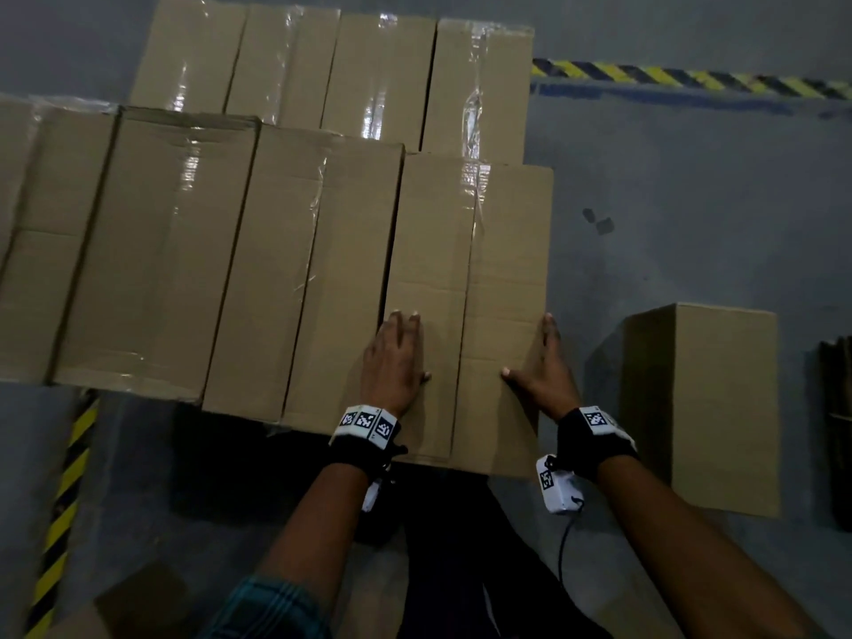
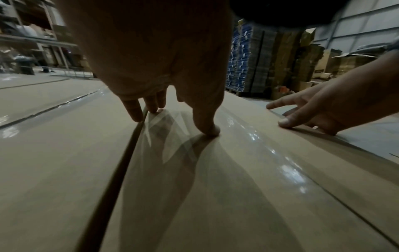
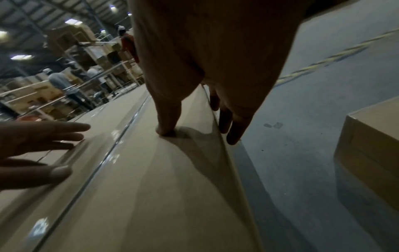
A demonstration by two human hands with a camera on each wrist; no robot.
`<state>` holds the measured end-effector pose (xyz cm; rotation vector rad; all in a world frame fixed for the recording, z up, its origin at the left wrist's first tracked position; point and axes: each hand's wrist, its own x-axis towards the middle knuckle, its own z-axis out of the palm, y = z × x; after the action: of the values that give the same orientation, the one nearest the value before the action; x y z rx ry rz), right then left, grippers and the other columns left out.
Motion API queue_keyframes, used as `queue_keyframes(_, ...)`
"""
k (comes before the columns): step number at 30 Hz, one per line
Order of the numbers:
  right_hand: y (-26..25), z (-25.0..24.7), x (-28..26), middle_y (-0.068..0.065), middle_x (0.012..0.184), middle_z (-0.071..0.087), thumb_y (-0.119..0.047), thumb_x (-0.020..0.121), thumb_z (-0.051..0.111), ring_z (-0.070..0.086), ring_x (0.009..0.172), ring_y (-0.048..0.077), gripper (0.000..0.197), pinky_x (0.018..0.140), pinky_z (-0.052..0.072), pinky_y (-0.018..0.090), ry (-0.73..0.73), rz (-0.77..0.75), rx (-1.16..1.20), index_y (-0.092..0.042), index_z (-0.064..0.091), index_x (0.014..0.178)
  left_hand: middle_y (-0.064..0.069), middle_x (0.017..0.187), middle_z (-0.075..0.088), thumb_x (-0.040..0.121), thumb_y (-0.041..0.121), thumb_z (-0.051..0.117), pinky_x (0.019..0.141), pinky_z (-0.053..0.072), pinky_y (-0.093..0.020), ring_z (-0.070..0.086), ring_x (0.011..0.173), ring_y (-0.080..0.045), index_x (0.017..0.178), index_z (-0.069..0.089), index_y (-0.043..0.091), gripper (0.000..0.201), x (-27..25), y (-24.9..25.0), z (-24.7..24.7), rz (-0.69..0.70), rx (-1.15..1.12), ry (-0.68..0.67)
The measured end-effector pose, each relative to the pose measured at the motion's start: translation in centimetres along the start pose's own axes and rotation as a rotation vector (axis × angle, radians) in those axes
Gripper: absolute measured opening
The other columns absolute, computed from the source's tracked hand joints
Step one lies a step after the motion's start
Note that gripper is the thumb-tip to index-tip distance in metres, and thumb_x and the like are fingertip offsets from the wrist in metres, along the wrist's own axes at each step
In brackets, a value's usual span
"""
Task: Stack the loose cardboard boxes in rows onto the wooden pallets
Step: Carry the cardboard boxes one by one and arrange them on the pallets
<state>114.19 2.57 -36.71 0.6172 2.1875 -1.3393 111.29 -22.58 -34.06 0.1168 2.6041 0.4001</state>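
Note:
Brown taped cardboard boxes lie in two rows in the head view. The nearest box (image 1: 465, 279) ends the front row on the right. My left hand (image 1: 395, 355) lies flat on that box's top near its left seam, fingers straight. My right hand (image 1: 545, 362) is at the box's right edge, with the thumb on top and the fingers reaching straight down over the side. The left wrist view shows my left fingertips (image 2: 155, 109) touching the box top (image 2: 194, 179). In the right wrist view my right thumb (image 3: 166, 131) presses the top. No pallet shows under the boxes.
A loose cardboard box (image 1: 710, 408) stands on the grey floor to the right, also in the right wrist view (image 3: 371, 146). Yellow-black floor tape (image 1: 691, 78) runs at the back right and front left. Dark flat material (image 1: 837, 431) sits at the far right. People work at distant racks (image 3: 58, 81).

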Motion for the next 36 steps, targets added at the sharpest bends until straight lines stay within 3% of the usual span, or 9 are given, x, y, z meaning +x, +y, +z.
queue_keyframes(2,0.9,0.4,-1.6,0.005,0.162,0.014,-0.029,0.075,0.083,0.024,0.145,0.030,0.119,0.118,0.024,0.052,-0.027,-0.029,-0.082,-0.035,-0.006,0.154,-0.012,0.163,0.002,0.080,0.047,0.073,0.117,0.024,-0.046,0.010,0.149,-0.032,0.156,0.004,0.023,0.105,-1.3,-1.1,0.9,-0.006,0.021,-0.043)
queue_keyframes(5,2.2,1.1,-4.2,0.006,0.161,0.015,-0.029,0.075,0.083,0.022,0.146,0.026,0.119,0.118,0.021,0.041,-0.037,-0.077,-0.160,-0.026,-0.004,0.155,-0.009,0.163,-0.011,0.072,0.060,0.073,0.118,0.021,-0.050,0.000,0.150,-0.031,0.155,-0.001,0.026,0.116,-3.3,-3.1,2.0,0.034,0.090,-0.115)
queue_keyframes(7,2.8,1.6,-5.9,0.006,0.162,0.010,-0.030,0.075,0.083,0.016,0.148,0.024,0.119,0.118,0.019,0.041,-0.058,-0.074,-0.185,-0.026,-0.005,0.155,-0.006,0.162,-0.019,0.066,0.065,0.075,0.120,0.015,-0.051,-0.006,0.150,-0.030,0.155,-0.008,0.030,0.126,-4.4,-4.3,2.3,0.070,0.135,-0.166)
queue_keyframes(10,3.5,2.3,-7.7,0.002,0.164,-0.006,-0.030,0.070,0.086,0.004,0.150,0.019,0.126,0.119,0.015,0.041,-0.079,-0.104,-0.245,-0.026,-0.008,0.155,-0.003,0.158,-0.031,0.056,0.066,0.080,0.118,0.004,-0.051,-0.016,0.148,-0.029,0.152,-0.018,0.036,0.140,-5.4,-5.9,2.6,0.129,0.175,-0.222)
queue_keyframes(14,4.8,3.5,-9.2,0.001,0.157,-0.034,-0.034,0.060,0.091,0.005,0.150,0.029,0.143,0.116,0.026,0.049,-0.161,-0.065,-0.404,-0.035,-0.019,0.152,-0.007,0.154,-0.038,0.046,0.061,0.087,0.116,-0.004,-0.050,-0.025,0.145,-0.033,0.151,-0.020,0.034,0.153,-5.8,-7.1,2.8,0.206,0.246,-0.271)
queue_keyframes(18,5.3,4.8,-9.4,0.004,0.153,-0.041,-0.029,0.060,0.092,-0.008,0.150,0.032,0.145,0.117,0.023,0.053,-0.140,-0.058,-0.455,-0.032,-0.019,0.152,-0.011,0.154,-0.036,0.052,0.054,0.088,0.117,0.001,-0.052,-0.023,0.145,-0.035,0.151,-0.022,0.031,0.149,-5.8,-7.2,2.3,0.244,0.292,-0.283)
queue_keyframes(25,5.0,5.2,-8.8,-0.001,0.157,-0.032,-0.025,0.064,0.090,0.001,0.150,0.029,0.136,0.114,0.026,0.049,-0.067,-0.094,-0.405,-0.036,-0.013,0.153,-0.012,0.155,-0.029,0.060,0.042,0.088,0.118,0.019,-0.054,-0.004,0.149,-0.039,0.151,-0.018,0.029,0.140,-5.2,-7.6,1.5,0.267,0.239,-0.291)
queue_keyframes(31,4.7,5.2,-8.8,-0.002,0.157,-0.034,-0.023,0.064,0.090,-0.003,0.150,0.027,0.138,0.115,0.024,0.051,-0.072,-0.084,-0.400,-0.037,-0.014,0.153,-0.023,0.154,-0.029,0.069,0.038,0.083,0.119,0.019,-0.050,-0.006,0.148,-0.041,0.148,-0.029,0.020,0.138,-4.9,-7.1,1.4,0.295,0.423,-0.316)
queue_keyframes(36,4.1,5.1,-8.8,0.002,0.157,-0.034,-0.019,0.063,0.090,-0.005,0.150,0.026,0.137,0.116,0.021,0.048,-0.084,-0.082,-0.374,-0.032,-0.011,0.155,-0.026,0.156,-0.024,0.075,0.026,0.079,0.118,0.024,-0.049,-0.002,0.148,-0.042,0.151,-0.023,0.016,0.127,-4.8,-7.1,0.9,0.311,0.483,-0.316)
